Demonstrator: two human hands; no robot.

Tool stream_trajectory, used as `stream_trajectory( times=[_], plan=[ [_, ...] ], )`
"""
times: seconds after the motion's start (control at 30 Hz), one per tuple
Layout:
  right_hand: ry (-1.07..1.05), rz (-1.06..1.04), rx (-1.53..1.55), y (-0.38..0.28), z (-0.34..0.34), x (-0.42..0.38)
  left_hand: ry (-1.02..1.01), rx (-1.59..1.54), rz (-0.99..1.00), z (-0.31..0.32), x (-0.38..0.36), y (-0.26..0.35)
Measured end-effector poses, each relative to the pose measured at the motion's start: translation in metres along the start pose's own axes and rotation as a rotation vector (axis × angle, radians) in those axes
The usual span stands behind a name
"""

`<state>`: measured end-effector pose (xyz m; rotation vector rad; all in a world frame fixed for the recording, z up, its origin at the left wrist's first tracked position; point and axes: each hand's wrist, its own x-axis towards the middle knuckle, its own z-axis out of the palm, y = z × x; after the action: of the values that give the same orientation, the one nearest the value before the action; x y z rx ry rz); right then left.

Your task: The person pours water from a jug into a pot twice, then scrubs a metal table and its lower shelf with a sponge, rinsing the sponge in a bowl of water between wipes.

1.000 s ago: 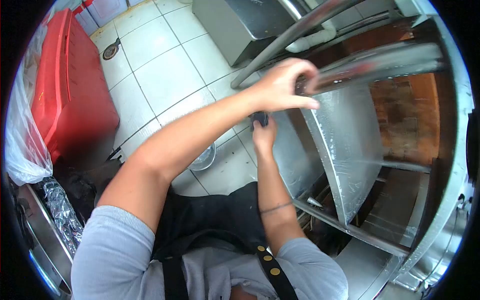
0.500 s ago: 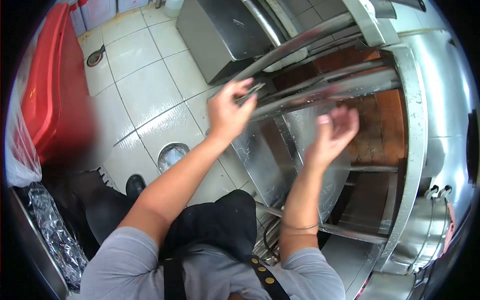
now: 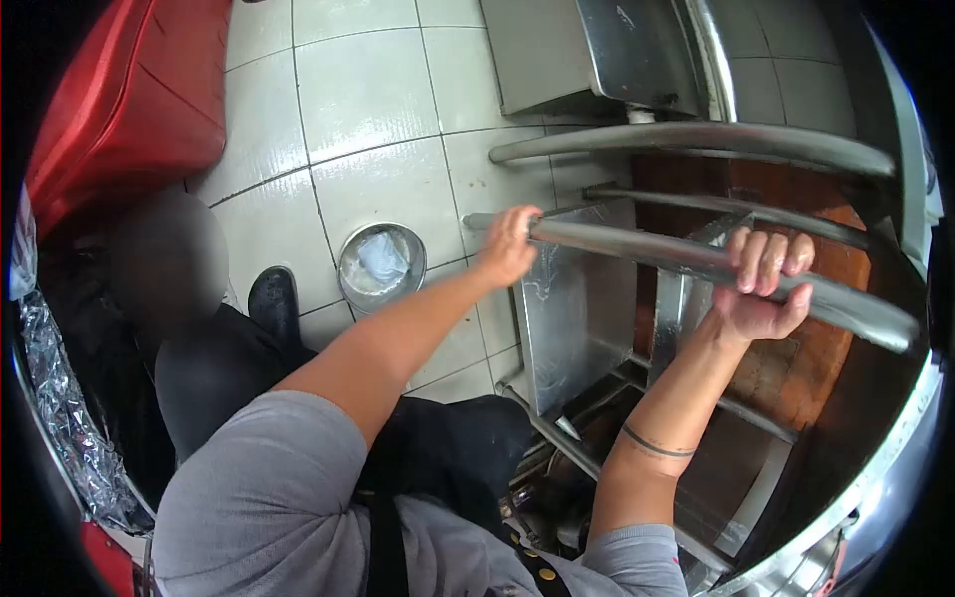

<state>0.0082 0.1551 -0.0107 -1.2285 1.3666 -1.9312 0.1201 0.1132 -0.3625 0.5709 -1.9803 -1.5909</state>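
A shiny steel tube (image 3: 632,242) of a metal frame runs across in front of me. Near its far left end, my left hand (image 3: 509,247) is closed around it, and whatever else might lie inside that palm is hidden. Farther right, my right hand (image 3: 764,284) has its fingers curled over the same tube, with the thumb on the near side. A second steel tube (image 3: 696,142) lies beyond, touched by neither hand. Below the tubes a wet steel panel (image 3: 577,298) stands within the frame.
On the tiled floor (image 3: 368,85) sits a round metal bowl (image 3: 422,267) with a pale blue cloth (image 3: 383,257) in it. A red bin (image 3: 149,109) stands at the left. A steel cabinet (image 3: 537,55) is at the back. Crumpled plastic (image 3: 65,398) lies at lower left.
Both hands were off the tubes, the left holding a small greyish item, the right open and blurred. Now both are on the steel tube. My view has shifted, bringing the bowl nearer the middle.
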Motion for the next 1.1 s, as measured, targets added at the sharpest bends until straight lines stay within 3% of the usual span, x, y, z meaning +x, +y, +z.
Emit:
stream_trajectory(
  times=[0.03, 0.1, 0.13, 0.23, 0.3, 0.37, 0.4, 0.47, 0.5, 0.53, 0.6, 0.67, 0.73, 0.8, 0.9, 0.97, 1.03, 1.1],
  plan=[
    [0.012, 0.025, -0.005, 0.008, 0.001, -0.004, 0.000, 0.006, -0.006, -0.001, 0.005, -0.023],
    [0.023, 0.052, 0.006, 0.013, -0.002, -0.007, -0.244, -0.012, -0.185, 0.001, 0.016, -0.050],
    [-0.003, 0.067, 0.022, 0.014, -0.001, -0.006, -0.269, -0.147, -0.088, 0.003, 0.024, -0.032],
    [-0.011, 0.108, 0.055, 0.013, 0.001, -0.008, -0.009, -0.342, 0.347, -0.027, 0.034, 0.108],
    [-0.019, 0.105, 0.038, 0.013, 0.005, -0.011, 0.053, -0.350, 0.349, -0.026, 0.027, 0.128],
    [-0.031, 0.141, 0.051, 0.011, 0.008, -0.012, 0.165, -0.300, 0.268, -0.016, 0.016, 0.097],
    [-0.031, 0.135, 0.052, 0.011, 0.007, -0.012, 0.235, -0.270, 0.127, -0.001, 0.011, 0.062],
    [-0.038, 0.132, 0.068, 0.013, 0.006, -0.012, 0.188, -0.155, -0.141, 0.022, -0.002, -0.037],
    [-0.038, 0.134, 0.068, 0.013, 0.007, -0.013, 0.130, 0.043, -0.155, 0.044, -0.007, -0.105],
    [-0.034, 0.134, 0.065, 0.013, 0.007, -0.014, 0.131, 0.043, -0.155, 0.048, -0.007, -0.121],
    [-0.033, 0.128, 0.055, 0.011, 0.006, -0.011, 0.058, -0.181, -0.471, 0.051, 0.004, -0.131],
    [-0.024, 0.135, 0.056, 0.008, 0.006, -0.013, 0.315, -0.312, -0.326, 0.044, 0.000, -0.034],
    [-0.008, 0.147, 0.059, 0.011, 0.004, -0.013, 0.392, -0.332, -0.103, 0.012, 0.007, 0.093],
    [0.014, 0.142, 0.021, 0.009, 0.006, -0.014, 0.307, -0.424, 0.027, -0.002, 0.012, 0.141],
    [0.024, 0.145, 0.004, 0.009, 0.002, -0.014, 0.326, -0.319, 0.098, 0.009, 0.004, 0.086],
    [-0.012, 0.141, 0.019, 0.010, 0.001, -0.012, 0.380, -0.245, -0.133, 0.032, -0.012, -0.007],
    [-0.008, 0.131, 0.018, 0.011, 0.001, -0.012, 0.228, -0.140, -0.251, 0.039, -0.013, -0.088],
    [0.002, 0.125, 0.033, 0.012, 0.002, -0.013, 0.189, -0.177, -0.279, 0.032, -0.007, -0.062]
  ],
)
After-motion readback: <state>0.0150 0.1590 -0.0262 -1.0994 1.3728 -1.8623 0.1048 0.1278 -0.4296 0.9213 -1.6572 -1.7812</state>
